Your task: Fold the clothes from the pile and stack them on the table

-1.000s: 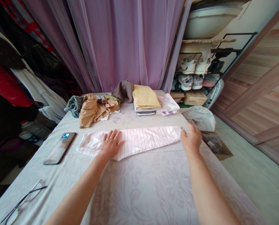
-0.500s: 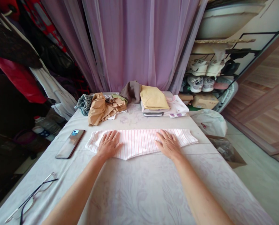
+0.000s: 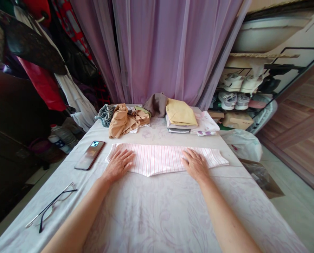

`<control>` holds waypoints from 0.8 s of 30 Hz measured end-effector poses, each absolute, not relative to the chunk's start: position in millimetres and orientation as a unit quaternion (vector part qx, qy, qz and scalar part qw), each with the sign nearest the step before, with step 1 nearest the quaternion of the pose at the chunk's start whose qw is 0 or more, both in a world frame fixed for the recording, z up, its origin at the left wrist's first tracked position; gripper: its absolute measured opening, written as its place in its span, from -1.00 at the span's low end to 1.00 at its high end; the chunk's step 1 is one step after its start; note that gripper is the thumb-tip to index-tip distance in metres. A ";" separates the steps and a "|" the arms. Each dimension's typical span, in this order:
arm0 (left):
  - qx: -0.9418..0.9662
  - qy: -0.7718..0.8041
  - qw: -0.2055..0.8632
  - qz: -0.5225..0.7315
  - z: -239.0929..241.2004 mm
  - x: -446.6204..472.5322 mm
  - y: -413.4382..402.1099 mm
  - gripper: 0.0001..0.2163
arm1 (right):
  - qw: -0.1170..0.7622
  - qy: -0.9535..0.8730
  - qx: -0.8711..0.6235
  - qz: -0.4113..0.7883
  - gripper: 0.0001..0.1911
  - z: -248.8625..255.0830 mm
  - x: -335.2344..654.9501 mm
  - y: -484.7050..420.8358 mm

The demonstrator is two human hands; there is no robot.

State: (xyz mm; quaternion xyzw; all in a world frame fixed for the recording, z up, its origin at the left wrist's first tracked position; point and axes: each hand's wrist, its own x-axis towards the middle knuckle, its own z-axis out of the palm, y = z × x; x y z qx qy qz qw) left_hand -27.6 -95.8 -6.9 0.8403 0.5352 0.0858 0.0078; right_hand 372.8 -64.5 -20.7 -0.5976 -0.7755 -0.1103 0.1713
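A pink-striped garment (image 3: 162, 158) is laid across the covered surface (image 3: 157, 214) as a long, narrow band, and it appears that it is being pressed flat after a lengthwise fold. The left hand (image 3: 118, 165) is placed palm down on the left end of the band, with the fingers stretched out and a little spread. The right hand (image 3: 196, 165) is placed in the same way on the right part, open and flat; nothing is gripped by either hand. The right end of the garment is left free beyond the right hand.

For a following fold, it is judged that one end must be pinched and carried over while the other end is held down, so that the edges are kept even.

A phone (image 3: 90, 155) and glasses (image 3: 50, 207) are seen to the left. Behind the garment, loose clothes (image 3: 125, 121) and a folded stack (image 3: 180, 114) are seen, well apart from the hands.
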 end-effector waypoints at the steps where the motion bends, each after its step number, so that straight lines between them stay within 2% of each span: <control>1: 0.843 0.530 0.014 0.087 -6.1 -28.1 -99.8 -0.52 | 0.172 -0.775 -0.598 -0.111 -0.64 -20.5 372.6 -64.7; 10: 0.836 0.537 0.007 0.111 -2.8 -19.4 -105.4 -0.52 | 0.173 -0.759 -0.619 -0.100 -0.63 -23.2 368.1 -67.8; 24: 0.833 0.536 0.030 0.134 2.0 -15.4 -108.6 -0.58 | 0.254 -0.758 -0.596 -0.080 -0.65 -32.0 366.1 -76.0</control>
